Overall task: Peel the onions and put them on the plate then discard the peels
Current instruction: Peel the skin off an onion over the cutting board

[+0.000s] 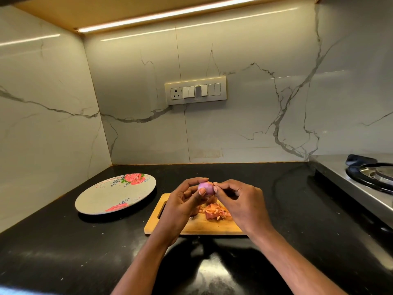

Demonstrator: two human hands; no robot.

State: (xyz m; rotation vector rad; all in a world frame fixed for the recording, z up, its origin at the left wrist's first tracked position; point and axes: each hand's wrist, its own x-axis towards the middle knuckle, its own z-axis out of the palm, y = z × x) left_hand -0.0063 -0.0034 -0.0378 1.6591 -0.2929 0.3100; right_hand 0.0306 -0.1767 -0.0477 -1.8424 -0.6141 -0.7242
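Observation:
A small purple onion (206, 186) is held above the wooden cutting board (197, 225). My left hand (184, 202) grips it from the left, thumb across its front. My right hand (238, 199) touches the onion's right side with thumb and forefinger pinched at its skin. A heap of orange-brown peels (217, 212) lies on the board under my hands. Something brownish, maybe another onion, is mostly hidden behind my left hand. The grey plate (102, 201) with red roses lies on the counter to the left, with nothing on it.
The black counter (63, 241) runs to marble walls at the back and left. A steel gas stove (361, 179) with a burner stands at the right. A switch panel (195, 90) is on the back wall.

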